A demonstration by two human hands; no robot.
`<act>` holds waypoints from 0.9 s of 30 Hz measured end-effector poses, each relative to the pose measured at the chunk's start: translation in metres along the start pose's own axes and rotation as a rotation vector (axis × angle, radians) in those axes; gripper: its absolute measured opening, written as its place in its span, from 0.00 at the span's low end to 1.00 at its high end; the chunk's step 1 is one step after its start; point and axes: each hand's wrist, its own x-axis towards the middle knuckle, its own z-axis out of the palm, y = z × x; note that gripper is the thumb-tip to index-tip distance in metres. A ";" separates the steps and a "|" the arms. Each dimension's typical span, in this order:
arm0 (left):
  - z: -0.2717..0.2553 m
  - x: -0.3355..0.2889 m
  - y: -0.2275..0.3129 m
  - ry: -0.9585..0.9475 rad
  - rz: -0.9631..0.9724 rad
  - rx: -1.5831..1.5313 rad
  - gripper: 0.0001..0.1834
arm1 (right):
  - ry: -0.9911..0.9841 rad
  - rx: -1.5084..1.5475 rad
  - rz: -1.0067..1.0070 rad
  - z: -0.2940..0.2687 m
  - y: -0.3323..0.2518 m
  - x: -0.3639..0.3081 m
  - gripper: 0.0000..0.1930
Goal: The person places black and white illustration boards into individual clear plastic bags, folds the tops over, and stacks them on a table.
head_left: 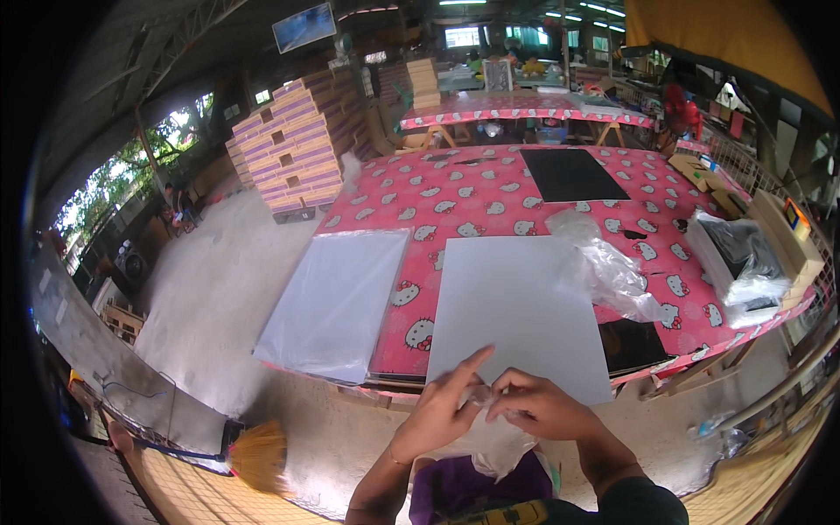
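Observation:
My left hand [444, 402] and my right hand [535, 404] meet in front of my body, both closed on a crumpled clear plastic bag [503, 444]. The left index finger points outward over the near edge of a white sheet [516, 306], which lies on the pink patterned table. More of the bag hangs down below my fingers. Left of that sheet lies a white panel in a clear plastic sleeve [341, 297]. Another crumpled clear plastic bag [612, 271] rests against the sheet's right side.
A black panel [573, 175] lies at the table's [472, 201] far side. Wrapped dark panels [739, 258] and cardboard pieces [779, 236] stand along the right edge. Stacked boxes [293, 144] rise at the back left. A broom [255, 457] is at the lower left.

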 end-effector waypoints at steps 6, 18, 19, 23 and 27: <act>-0.001 -0.008 0.019 -0.269 0.209 -0.370 0.14 | 0.438 -0.620 0.345 0.005 0.070 -0.015 0.16; -0.034 -0.009 -0.058 0.546 -0.169 0.703 0.09 | 0.694 -0.864 0.541 -0.042 0.101 -0.062 0.18; -0.041 -0.010 -0.048 0.517 -0.139 0.769 0.11 | 0.622 -0.779 0.595 -0.049 0.094 -0.064 0.15; -0.087 -0.029 -0.049 0.322 0.002 0.469 0.14 | 0.417 -0.515 0.537 -0.066 0.082 -0.081 0.15; -0.070 -0.042 -0.036 0.297 0.040 -1.016 0.12 | 0.203 -0.102 0.131 -0.061 0.091 -0.079 0.15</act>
